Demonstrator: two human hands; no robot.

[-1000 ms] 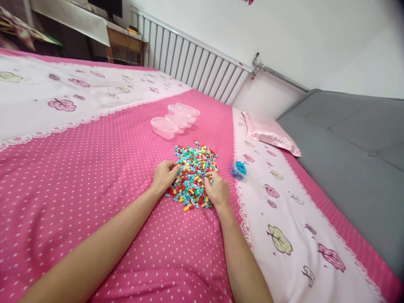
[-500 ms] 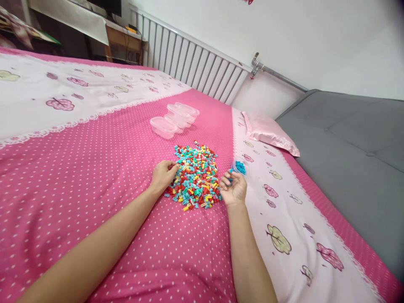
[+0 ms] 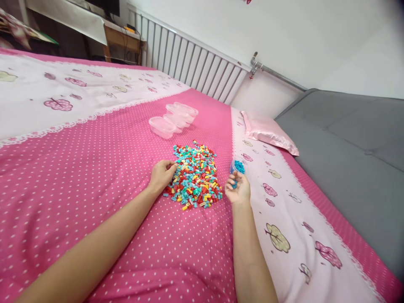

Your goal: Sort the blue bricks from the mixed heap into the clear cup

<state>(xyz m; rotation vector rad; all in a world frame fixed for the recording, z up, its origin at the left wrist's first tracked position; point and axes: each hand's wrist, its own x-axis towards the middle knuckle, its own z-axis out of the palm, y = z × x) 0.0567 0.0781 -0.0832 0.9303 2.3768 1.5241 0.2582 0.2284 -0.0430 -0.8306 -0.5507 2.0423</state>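
A heap of small toy building bricks [image 3: 197, 181] in red, yellow, green and blue lies on the pink dotted bedspread. At its left edge, my left hand [image 3: 161, 176] is closed, thumb and forefinger pinched together against the bricks; what they hold is too small to make out. My right hand [image 3: 239, 189] is turned palm up to the right of the heap, its fingers curled round some blue bricks [image 3: 234, 184]. Just beyond those fingers stands a small clear tub [image 3: 232, 165] with blue bricks inside, partly hidden by the hand.
Several clear plastic tubs [image 3: 162, 126] stand in a row behind the heap. A pink pillow [image 3: 268, 131] lies near the grey padded headboard [image 3: 353, 147]. White-and-grey bed rails [image 3: 189, 54] run along the far side, with a desk [image 3: 121, 40] beyond.
My right hand has shifted slightly right, away from the heap and in front of the tub of blue bricks. My left hand has stayed at the heap's left edge.
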